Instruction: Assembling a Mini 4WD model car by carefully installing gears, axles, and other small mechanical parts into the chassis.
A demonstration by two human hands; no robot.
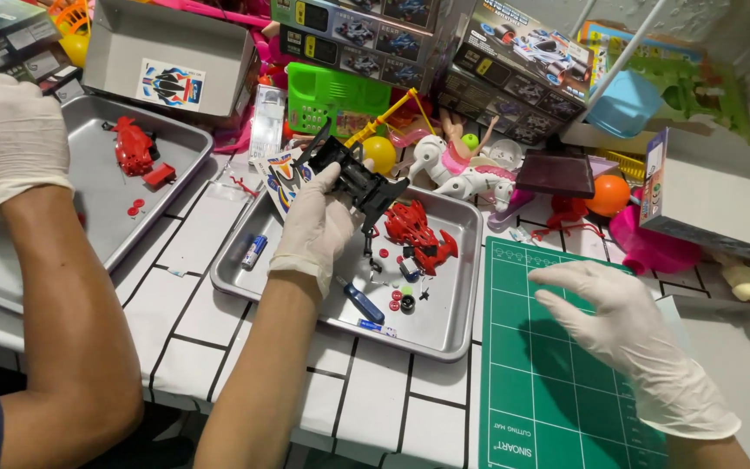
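Meanwhile left hand (323, 227) grips black chassis (353, 178) (right hand (622, 326) spread above mat (531, 382)).

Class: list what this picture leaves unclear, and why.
Head view:
1. Chassis: near side hidden by the left hand gripping it.
2. Tiny parts in the tray: too small to identify.
3. Right hand: underside of palm faces away.
4. Co-worker's hand: cut by the left edge.

Black chassis (353, 178), red body shell (418, 234), green gridded cutting mat (557, 382).
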